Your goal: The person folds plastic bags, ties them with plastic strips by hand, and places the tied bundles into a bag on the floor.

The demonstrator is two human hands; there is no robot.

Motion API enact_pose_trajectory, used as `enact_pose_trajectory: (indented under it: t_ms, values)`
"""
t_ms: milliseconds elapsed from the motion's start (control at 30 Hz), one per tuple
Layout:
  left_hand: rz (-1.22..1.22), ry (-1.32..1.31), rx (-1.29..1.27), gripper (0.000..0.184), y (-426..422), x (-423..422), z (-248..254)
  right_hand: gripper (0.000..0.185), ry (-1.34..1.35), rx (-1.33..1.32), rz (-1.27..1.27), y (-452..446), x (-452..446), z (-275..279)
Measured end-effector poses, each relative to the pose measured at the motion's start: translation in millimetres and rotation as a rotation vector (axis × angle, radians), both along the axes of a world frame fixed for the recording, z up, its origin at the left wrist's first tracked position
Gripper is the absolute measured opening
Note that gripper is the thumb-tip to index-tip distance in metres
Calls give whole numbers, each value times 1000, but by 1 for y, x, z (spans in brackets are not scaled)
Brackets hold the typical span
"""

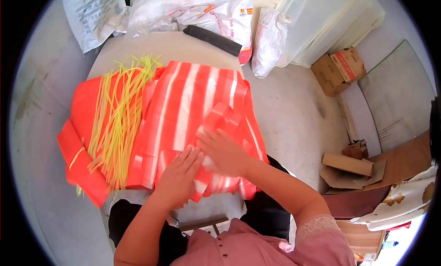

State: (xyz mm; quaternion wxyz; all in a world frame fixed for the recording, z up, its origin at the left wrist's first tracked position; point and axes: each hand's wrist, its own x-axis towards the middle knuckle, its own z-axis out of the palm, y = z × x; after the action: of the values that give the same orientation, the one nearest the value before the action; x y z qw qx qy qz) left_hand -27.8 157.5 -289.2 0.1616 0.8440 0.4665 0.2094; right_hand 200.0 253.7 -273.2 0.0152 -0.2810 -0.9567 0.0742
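A pile of red-and-white striped plastic bags (183, 91) lies spread over the table in front of me. My left hand (181, 172) rests on its near part, fingers stretched out and pointing away from me. Just right of it, my right hand (223, 149) presses flat on the same plastic, with its fingertips close to the left ones. A loose red striped flap (220, 117) rises just beyond the right hand. Yellow plastic strips (119, 114) lie in a loose bundle left of the hands. At the far left is a red plastic roll (82, 160) with a yellow strip around it.
A dark bar (212, 40) lies at the table's far edge (138, 45), with white printed sacks (197, 13) behind it. A wrapped white bundle (269, 43) stands to their right. Cardboard boxes (339, 71) and flattened cardboard (351, 172) are on the right.
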Motion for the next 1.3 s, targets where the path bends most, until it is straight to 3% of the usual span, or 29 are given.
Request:
enact_pose_trajectory:
  t_ms: [267,367,500,700,867,967,1067,1167,1300]
  values:
    - [-33,30,34,69,-6,-3,-2,76,32,90,-222,39,19,-20]
    - [-36,16,31,70,-7,-4,-2,73,90,141,-441,36,18,-12]
    - [-36,-28,4,75,-8,-6,-2,70,303,19,-552,-7,21,-7]
    - [-65,-49,-156,90,-17,-2,7,67,353,-207,-486,-43,10,4]
    - [-144,-133,-258,94,-28,-1,15,60,401,-222,-210,1,-14,-22]
    - [-159,-116,-246,95,-29,-3,17,58,465,-276,-195,16,-33,-15]
    - [-168,-74,-219,95,-29,-4,15,61,615,-454,-368,3,-42,2]
    - [-166,-65,-207,92,-30,-3,14,69,568,-336,-524,-18,-32,-6]
    - [-165,-6,-194,95,-33,-2,15,84,549,-408,-606,-38,-22,-3]
